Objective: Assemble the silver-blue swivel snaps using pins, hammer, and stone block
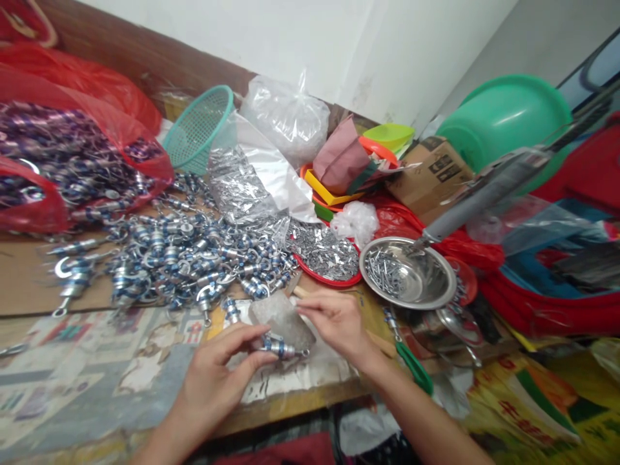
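Observation:
My left hand (225, 361) pinches a silver and blue metal fitting (278, 347) between thumb and fingers. The fitting lies roughly level, and a small eye ring points right. Behind it, a grey stone-like block (283, 316) rests on a pale sheet. Over the block's right side is my right hand (334, 320), closed with fingertips pressed together; whatever they hold is too small or hidden to make out. A wooden handle (382, 343) shows beneath my right wrist, and whether that hand grips it is unclear. Another fitting (231, 310) stands just left of the block.
Left lies a large heap of similar fittings (169, 255), with a red bag (111, 116) of more behind. A red tray (334, 282) holds small metal clips, beside a steel bowl (431, 294) of pins. A grey-handled lever (484, 194) reaches in from the right. Green-handled tool (414, 368) lies nearby.

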The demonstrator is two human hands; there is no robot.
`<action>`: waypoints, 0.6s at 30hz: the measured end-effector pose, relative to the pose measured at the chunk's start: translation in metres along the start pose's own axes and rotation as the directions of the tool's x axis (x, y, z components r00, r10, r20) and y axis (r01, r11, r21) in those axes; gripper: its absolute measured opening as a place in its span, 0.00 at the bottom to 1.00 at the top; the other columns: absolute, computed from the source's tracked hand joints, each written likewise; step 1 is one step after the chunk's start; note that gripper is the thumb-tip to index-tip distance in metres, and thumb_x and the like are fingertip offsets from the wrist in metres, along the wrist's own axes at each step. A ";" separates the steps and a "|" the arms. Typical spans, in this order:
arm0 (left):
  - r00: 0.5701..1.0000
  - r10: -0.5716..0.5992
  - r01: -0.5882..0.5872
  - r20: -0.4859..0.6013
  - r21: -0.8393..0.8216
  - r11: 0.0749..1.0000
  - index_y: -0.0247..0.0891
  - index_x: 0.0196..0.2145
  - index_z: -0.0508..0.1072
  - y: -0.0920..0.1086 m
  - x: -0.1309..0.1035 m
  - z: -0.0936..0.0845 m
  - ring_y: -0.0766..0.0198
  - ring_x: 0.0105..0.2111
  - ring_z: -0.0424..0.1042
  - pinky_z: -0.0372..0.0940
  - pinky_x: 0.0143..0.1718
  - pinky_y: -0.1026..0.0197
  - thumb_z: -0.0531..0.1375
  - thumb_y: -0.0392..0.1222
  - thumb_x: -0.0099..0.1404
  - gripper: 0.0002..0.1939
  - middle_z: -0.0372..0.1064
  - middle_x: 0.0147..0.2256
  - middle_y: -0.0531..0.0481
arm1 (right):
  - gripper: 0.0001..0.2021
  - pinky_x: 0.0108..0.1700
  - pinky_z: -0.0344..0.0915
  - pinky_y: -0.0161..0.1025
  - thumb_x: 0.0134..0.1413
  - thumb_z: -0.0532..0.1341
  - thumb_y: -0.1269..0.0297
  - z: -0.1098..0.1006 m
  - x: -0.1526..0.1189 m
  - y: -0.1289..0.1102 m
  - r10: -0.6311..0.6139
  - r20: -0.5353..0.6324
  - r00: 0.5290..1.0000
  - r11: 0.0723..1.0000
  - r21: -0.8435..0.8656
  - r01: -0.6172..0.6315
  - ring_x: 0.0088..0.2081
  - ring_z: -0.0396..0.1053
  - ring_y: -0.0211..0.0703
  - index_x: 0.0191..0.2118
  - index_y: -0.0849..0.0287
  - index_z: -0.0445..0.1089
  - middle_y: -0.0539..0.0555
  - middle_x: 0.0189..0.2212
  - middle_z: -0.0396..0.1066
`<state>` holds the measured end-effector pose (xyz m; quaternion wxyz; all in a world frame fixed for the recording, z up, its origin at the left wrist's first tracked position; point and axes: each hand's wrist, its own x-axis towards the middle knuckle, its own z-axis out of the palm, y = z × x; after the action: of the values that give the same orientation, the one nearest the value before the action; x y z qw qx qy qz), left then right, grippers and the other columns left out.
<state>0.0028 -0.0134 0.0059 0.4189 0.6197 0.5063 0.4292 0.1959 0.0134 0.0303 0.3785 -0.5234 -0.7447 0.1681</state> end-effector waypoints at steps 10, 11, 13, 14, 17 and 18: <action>0.993 0.106 -0.106 0.047 -0.001 0.994 0.43 0.33 0.78 0.002 0.000 0.000 0.61 0.27 0.71 0.64 0.30 0.64 0.63 0.37 0.49 0.11 0.74 0.25 0.51 | 0.11 0.31 0.69 0.33 0.45 0.57 0.77 0.021 -0.026 -0.024 -0.022 0.086 0.996 0.891 0.454 -0.019 0.28 0.72 0.37 0.27 0.58 0.75 0.52 0.25 0.75; 0.990 0.119 -0.119 0.070 -0.010 0.993 0.44 0.31 0.78 0.003 0.000 -0.001 0.62 0.28 0.71 0.64 0.30 0.64 0.63 0.36 0.50 0.09 0.74 0.26 0.51 | 0.10 0.32 0.69 0.33 0.45 0.57 0.77 0.020 -0.027 -0.025 -0.039 0.083 0.996 0.893 0.449 -0.002 0.28 0.72 0.38 0.27 0.59 0.75 0.52 0.25 0.75; 0.988 0.119 -0.115 0.101 -0.040 0.993 0.44 0.29 0.79 0.005 -0.001 -0.003 0.63 0.27 0.71 0.63 0.29 0.65 0.61 0.36 0.51 0.08 0.73 0.25 0.51 | 0.09 0.32 0.69 0.33 0.47 0.57 0.76 0.017 -0.030 -0.029 -0.081 0.068 0.994 0.911 0.410 0.046 0.29 0.72 0.38 0.28 0.61 0.75 0.54 0.25 0.75; 0.989 0.103 -0.097 0.101 -0.062 0.993 0.44 0.28 0.79 0.007 -0.001 -0.004 0.63 0.27 0.71 0.64 0.29 0.66 0.61 0.36 0.51 0.07 0.73 0.25 0.51 | 0.08 0.34 0.69 0.34 0.48 0.58 0.76 0.015 -0.031 -0.031 -0.116 0.046 0.992 0.920 0.381 0.090 0.30 0.71 0.39 0.30 0.62 0.74 0.56 0.27 0.74; 0.996 0.035 -0.024 0.088 -0.127 0.992 0.44 0.25 0.78 0.014 0.000 -0.008 0.64 0.27 0.71 0.64 0.30 0.66 0.62 0.37 0.51 0.05 0.74 0.25 0.52 | 0.11 0.38 0.68 0.37 0.47 0.61 0.73 0.011 -0.038 -0.032 -0.266 -0.040 0.963 0.937 0.223 0.268 0.36 0.70 0.41 0.40 0.63 0.70 0.58 0.33 0.73; 0.996 0.017 -0.005 0.089 -0.127 0.992 0.43 0.24 0.78 0.016 0.000 -0.009 0.64 0.27 0.71 0.64 0.30 0.66 0.62 0.37 0.51 0.04 0.74 0.25 0.52 | 0.13 0.38 0.68 0.37 0.48 0.60 0.74 0.010 -0.041 -0.030 -0.331 -0.052 0.942 0.931 0.148 0.335 0.37 0.69 0.41 0.42 0.63 0.68 0.58 0.34 0.72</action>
<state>-0.0021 -0.0147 0.0236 0.4775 0.6133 0.4552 0.4344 0.1754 -0.0340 0.0277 0.4508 -0.3607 -0.8022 0.1522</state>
